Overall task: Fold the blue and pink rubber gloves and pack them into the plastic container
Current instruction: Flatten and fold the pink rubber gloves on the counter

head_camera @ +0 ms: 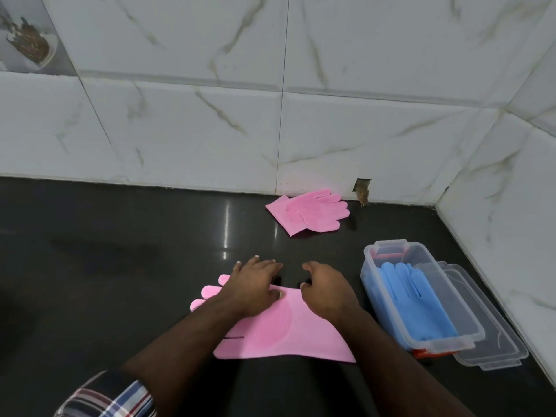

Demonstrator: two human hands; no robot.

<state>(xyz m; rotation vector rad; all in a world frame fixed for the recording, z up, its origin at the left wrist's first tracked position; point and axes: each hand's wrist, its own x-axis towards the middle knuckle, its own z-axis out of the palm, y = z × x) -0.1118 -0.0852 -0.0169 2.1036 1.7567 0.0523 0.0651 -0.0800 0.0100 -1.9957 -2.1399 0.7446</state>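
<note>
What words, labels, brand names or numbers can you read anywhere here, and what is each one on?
None: no readable text shows in this view.
Plastic container: no label or brand visible on its clear walls.
Lid beside it: plain, no marking readable.
Pink gloves and blue gloves: only moulded texture, no lettering.
Wall tile picture at top left: an image, no words.

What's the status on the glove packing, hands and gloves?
Left hand and right hand both flat on near pink glove, not yet folded. Blue gloves already in container. Second pink glove waits by wall. Nothing in the way.
</note>
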